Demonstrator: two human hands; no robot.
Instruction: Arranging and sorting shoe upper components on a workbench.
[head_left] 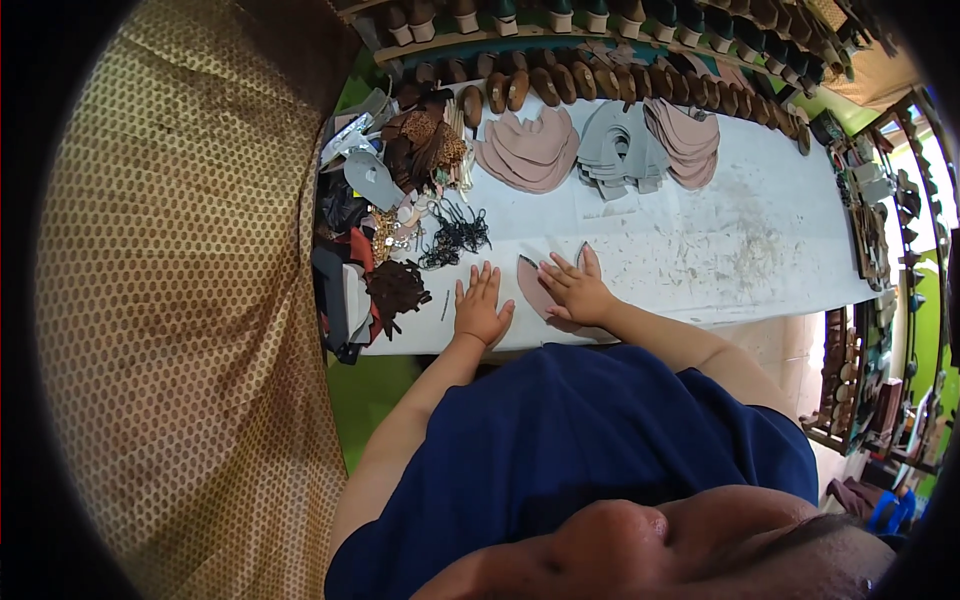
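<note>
Fingers spread, my left hand (pixel 483 312) lies flat on the white-covered table (pixel 660 265) close to its front edge and holds nothing. Just left of it is a thin dark stick-like tool (pixel 445 305). My right hand (pixel 580 297) presses flat, fingers apart, over a pinkish curved piece (pixel 532 283), which looks like a shoe upper cut-out. Two pointed ends of that piece show on either side of the hand, with a dark edge on the left one. The middle of the piece is hidden under my palm.
Dark looped straps (pixel 457 235) and dark brown strips (pixel 398 290) crowd the table's left side. Stacks of pink cut pieces (pixel 527 150) and grey cut pieces (pixel 620 150) lie farther back, before a row of brown shoe lasts (pixel 610 80). A patterned curtain (pixel 190 300) hangs at left.
</note>
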